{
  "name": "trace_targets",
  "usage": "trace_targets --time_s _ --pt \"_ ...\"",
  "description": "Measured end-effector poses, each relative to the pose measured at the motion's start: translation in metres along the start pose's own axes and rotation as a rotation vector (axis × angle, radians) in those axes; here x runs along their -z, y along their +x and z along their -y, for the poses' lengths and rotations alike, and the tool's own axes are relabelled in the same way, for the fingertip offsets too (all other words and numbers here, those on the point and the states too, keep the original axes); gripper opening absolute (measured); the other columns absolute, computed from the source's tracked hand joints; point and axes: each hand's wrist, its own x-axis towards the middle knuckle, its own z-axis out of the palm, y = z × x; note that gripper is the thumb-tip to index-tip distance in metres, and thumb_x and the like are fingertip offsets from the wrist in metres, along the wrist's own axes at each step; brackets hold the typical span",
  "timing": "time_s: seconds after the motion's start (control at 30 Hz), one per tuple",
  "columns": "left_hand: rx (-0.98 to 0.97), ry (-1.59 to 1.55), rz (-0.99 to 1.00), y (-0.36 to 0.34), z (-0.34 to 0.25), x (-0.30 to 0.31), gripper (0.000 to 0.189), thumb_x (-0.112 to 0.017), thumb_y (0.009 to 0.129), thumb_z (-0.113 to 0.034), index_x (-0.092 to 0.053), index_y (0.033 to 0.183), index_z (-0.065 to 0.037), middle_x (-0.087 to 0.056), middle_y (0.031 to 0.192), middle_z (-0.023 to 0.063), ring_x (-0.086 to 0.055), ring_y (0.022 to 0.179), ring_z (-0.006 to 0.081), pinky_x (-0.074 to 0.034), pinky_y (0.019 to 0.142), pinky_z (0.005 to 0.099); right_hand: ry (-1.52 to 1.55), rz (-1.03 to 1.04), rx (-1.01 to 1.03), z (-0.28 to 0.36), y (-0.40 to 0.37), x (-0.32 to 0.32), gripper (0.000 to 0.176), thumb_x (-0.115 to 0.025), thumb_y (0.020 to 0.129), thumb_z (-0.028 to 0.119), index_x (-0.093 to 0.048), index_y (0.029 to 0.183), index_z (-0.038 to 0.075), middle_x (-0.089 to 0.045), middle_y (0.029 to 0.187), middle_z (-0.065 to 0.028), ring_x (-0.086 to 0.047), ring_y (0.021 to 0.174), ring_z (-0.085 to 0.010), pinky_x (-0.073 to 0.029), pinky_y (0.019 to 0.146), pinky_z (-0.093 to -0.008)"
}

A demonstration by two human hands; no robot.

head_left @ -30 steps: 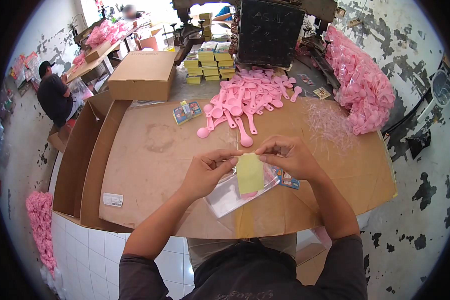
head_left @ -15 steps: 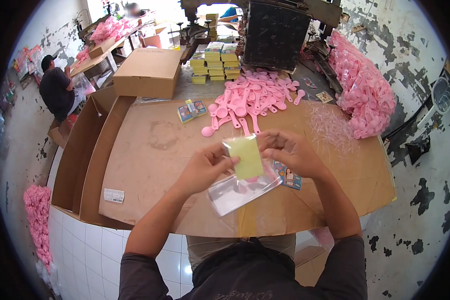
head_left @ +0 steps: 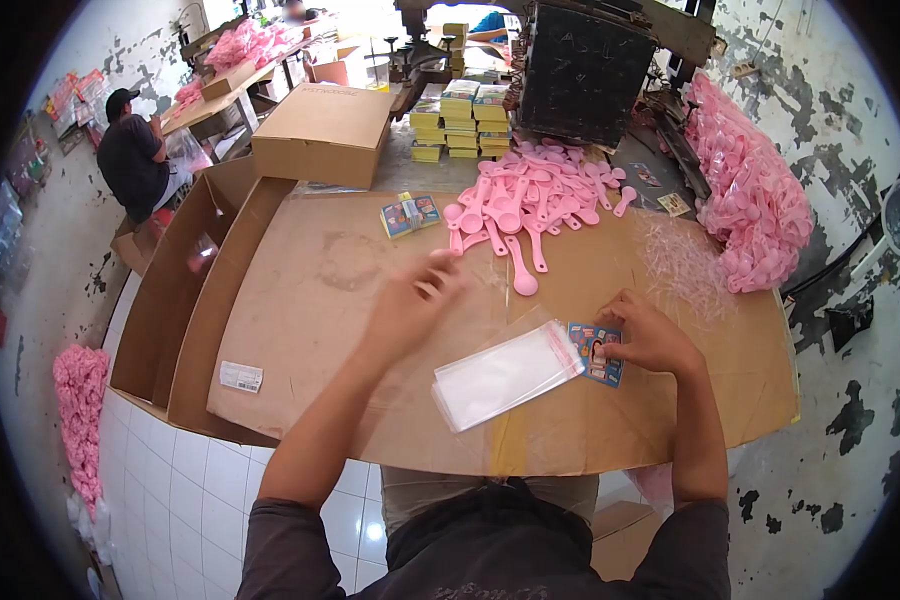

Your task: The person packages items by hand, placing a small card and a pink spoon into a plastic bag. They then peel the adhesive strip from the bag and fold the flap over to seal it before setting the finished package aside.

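While spoons (head_left: 535, 195) heap beyond bags (head_left: 505, 378) | left hand (head_left: 418, 297) blurred, grip unclear | right hand (head_left: 652, 333) half-open, touching card (head_left: 594, 360)

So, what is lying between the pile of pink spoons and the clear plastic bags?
In the head view, one pink spoon juts from the pile of pink spoons toward the clear plastic bags; beyond it, the stretch is bare cardboard.
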Motion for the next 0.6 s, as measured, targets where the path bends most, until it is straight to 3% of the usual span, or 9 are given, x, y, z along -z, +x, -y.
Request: trace_targets --time_s 0.13,0.23,0.33,0.4,0.5,0.6 --pt "-0.370 0.522 0.074 -0.023 0.001 -0.042 0.033 -0.081 0.086 -0.025 -0.072 0.110 -0.004 -0.067 0.100 0.0095 -0.062 0.084 0.0178 -0.051 0.078 0.0307 0.111 0.041 -0.090 -0.004 0.003 -0.004 0.039 -0.087 0.077 0.013 -0.068 0.109 0.003 -0.060 0.110 -0.0118 -0.062 0.093 -0.0239 -0.051 0.085 -0.0374" --pt "-0.402 0.459 0.102 -0.022 0.009 -0.051 0.032 -0.082 0.084 -0.024 -0.072 0.105 -0.003 -0.065 0.091 0.0100 -0.061 0.076 0.0195 -0.052 0.071 0.0317 0.206 0.000 -0.080 -0.005 0.003 -0.006 0.036 -0.088 0.075 0.011 -0.068 0.103 0.002 -0.061 0.106 -0.0117 -0.060 0.086 -0.0226 -0.051 0.078 -0.0363" --pt "-0.108 0.249 0.233 -0.018 0.007 -0.052 0.033 -0.081 0.085 -0.026 -0.072 0.107 -0.003 -0.062 0.086 0.0078 -0.062 0.075 0.0213 -0.052 0.070 0.0355 0.303 -0.038 -0.123 0.001 0.004 -0.005 0.042 -0.089 0.072 0.006 -0.069 0.108 0.002 -0.062 0.101 -0.0093 -0.059 0.082 -0.0191 -0.051 0.075 -0.0335" --pt "-0.095 0.208 0.210 -0.019 0.003 -0.052 0.032 -0.080 0.086 -0.026 -0.073 0.107 -0.003 -0.061 0.083 0.0066 -0.063 0.074 0.0223 -0.052 0.070 0.0364 0.354 -0.131 -0.140 0.009 0.002 -0.003 0.046 -0.089 0.071 0.004 -0.069 0.113 0.002 -0.062 0.097 -0.0073 -0.059 0.080 -0.0169 -0.051 0.073 -0.0323" --pt "-0.170 0.306 0.144 -0.022 -0.003 -0.055 0.030 -0.079 0.086 -0.024 -0.073 0.107 -0.004 -0.061 0.083 0.0061 -0.063 0.074 0.0223 -0.052 0.071 0.0361 0.299 -0.129 -0.115 -0.009 0.003 -0.009 0.048 -0.090 0.070 0.003 -0.070 0.114 0.002 -0.062 0.092 -0.0054 -0.059 0.080 -0.0151 -0.051 0.072 -0.0314" --pt "-0.226 0.376 0.117 -0.023 -0.002 -0.061 0.027 -0.079 0.086 -0.022 -0.074 0.106 -0.004 -0.061 0.085 0.0064 -0.063 0.075 0.0221 -0.052 0.072 0.0355 0.299 -0.052 -0.212 -0.006 0.003 -0.004 0.040 -0.088 0.071 0.002 -0.072 0.108 0.002 -0.062 0.092 -0.0052 -0.059 0.080 -0.0148 -0.051 0.072 -0.0311"
